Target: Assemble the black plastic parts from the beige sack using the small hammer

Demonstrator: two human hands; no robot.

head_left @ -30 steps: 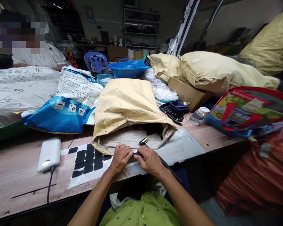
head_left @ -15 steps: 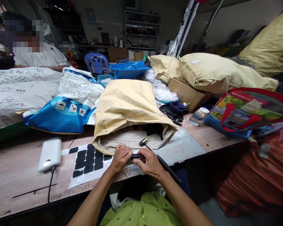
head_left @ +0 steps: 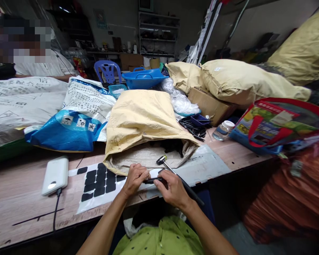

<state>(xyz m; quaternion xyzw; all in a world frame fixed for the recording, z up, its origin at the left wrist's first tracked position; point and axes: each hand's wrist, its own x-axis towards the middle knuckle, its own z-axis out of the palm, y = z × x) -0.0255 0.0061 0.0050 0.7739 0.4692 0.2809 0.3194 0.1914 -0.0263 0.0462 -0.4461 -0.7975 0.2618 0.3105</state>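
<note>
My left hand (head_left: 135, 179) and my right hand (head_left: 172, 187) meet at the near edge of the wooden table (head_left: 21, 198). Both pinch a small black part (head_left: 152, 181) between their fingertips. Just behind my right hand lies a small hammer (head_left: 162, 160) with a metal head and a long black handle. Left of my hands lies a white sheet of black pads (head_left: 99, 183). An open tan sack (head_left: 140, 122) with dark contents lies right behind my hands.
A white power bank (head_left: 55, 175) with a cable lies at the left. Blue-white sacks (head_left: 77, 113), a cardboard box (head_left: 210, 104), a clear jar (head_left: 223, 130), a red-trimmed bag (head_left: 276, 124) and black parts (head_left: 195, 128) crowd the table. Another person (head_left: 34, 60) sits at the far left.
My hands have shifted slightly toward me and apart, and the black part between them now shows as a longer strip. The hammer has not moved.
</note>
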